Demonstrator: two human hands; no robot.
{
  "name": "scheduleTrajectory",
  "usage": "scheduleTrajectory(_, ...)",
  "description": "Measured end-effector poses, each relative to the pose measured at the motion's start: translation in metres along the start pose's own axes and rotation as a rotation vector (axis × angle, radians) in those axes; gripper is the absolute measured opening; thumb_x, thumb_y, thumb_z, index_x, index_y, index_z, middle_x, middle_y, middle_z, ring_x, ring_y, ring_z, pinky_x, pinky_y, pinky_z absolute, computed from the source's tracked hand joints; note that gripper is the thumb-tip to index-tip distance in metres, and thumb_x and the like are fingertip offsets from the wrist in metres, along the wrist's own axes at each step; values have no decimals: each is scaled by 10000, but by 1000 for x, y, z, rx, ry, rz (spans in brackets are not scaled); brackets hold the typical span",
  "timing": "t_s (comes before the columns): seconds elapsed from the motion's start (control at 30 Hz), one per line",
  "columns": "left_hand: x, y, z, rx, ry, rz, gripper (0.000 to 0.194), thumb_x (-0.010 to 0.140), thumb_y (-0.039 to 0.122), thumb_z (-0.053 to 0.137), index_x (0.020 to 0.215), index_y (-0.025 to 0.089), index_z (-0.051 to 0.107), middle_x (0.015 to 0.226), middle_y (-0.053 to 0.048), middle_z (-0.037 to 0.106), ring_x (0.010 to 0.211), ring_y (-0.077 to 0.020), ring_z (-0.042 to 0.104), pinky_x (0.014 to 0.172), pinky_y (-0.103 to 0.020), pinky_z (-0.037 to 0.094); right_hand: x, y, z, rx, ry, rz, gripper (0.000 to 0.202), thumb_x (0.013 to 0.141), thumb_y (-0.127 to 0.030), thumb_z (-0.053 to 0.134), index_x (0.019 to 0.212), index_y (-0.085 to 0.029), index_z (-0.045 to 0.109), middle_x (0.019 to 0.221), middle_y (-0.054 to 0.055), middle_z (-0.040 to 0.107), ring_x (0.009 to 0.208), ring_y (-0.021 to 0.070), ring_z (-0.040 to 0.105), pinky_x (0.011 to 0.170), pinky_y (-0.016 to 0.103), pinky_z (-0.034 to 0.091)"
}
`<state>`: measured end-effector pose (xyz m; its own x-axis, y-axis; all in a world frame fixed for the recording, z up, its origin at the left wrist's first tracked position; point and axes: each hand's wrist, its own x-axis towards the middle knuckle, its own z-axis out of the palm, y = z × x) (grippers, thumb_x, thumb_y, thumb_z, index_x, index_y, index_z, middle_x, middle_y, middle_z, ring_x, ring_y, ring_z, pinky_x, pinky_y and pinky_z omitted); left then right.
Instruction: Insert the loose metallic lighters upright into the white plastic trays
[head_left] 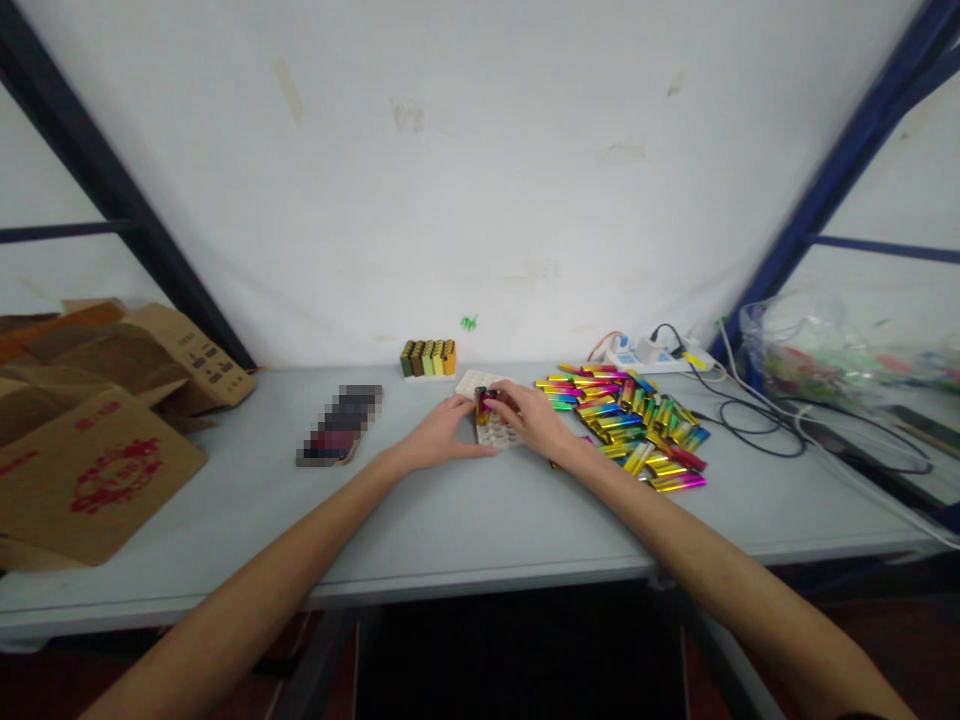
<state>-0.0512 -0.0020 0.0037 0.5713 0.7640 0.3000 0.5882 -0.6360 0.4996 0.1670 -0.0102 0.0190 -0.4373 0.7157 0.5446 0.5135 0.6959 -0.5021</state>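
A pale tray [499, 436] with rows of small slots lies between my hands. A few shiny lighters [481, 408] stand upright in its left part. My right hand [531, 418] reaches over the tray, fingers pinched on a lighter [491, 394] beside them; the fingers partly hide it. At the tray's left side is my left hand [435, 436], thumb stretched along the near edge and fingers apart, fingertips close to the standing lighters. To the right, a heap of loose metallic rainbow-coloured lighters [630, 420] covers part of the table.
A filled block of lighters [427, 358] stands by the wall. A blurred-out phone-like object [341, 425] lies left of my hands. Cardboard boxes [97, 470] crowd the left end. A power strip [649, 352], black cables [757, 425] and a plastic bag [795, 345] occupy the right.
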Motion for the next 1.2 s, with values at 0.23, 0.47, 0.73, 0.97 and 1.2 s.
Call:
scheduleTrajectory(0.23,1,-2,1,-3,24,14,712,695,611,842,1252,204,666,1316,-139,635,1230,-357,585,1121,-495,441,3,4,2,-91,-18,-45,169,1022,-310,577,1089,-176,655,1013,96,750,865,196,672,793,285,476)
scheduleTrajectory(0.47,1,-1,0,14,18,10,716,691,629,837,1237,195,674,1272,-137,645,1202,-359,600,1108,-501,453,5,-7,3,-251,-57,83,194,1006,-311,620,1098,-144,654,969,119,753,842,209,687,738,277,455)
scheduleTrajectory(0.73,0,0,0,28,21,-11,695,698,641,823,1206,192,673,1268,-127,636,1177,-344,609,1094,-485,467,3,-20,-1,-463,-177,124,303,1056,-425,503,1117,-171,657,1047,129,725,918,227,683,752,286,430)
scheduleTrajectory(0.97,0,-2,1,31,30,-42,844,682,640,839,1334,178,566,1322,-149,622,1234,-370,577,1091,-525,455,-2,-3,-30,-493,-173,122,344,1066,-432,478,1103,-166,694,1010,116,744,891,215,685,784,289,430)
scheduleTrajectory(1.2,0,1,-1,21,24,-72,821,642,648,853,1264,173,608,1295,-155,620,1220,-378,581,1097,-524,452,-11,45,-84,-575,-294,201,167,960,-265,659,1034,-144,748,1071,127,731,970,237,674,851,297,450)
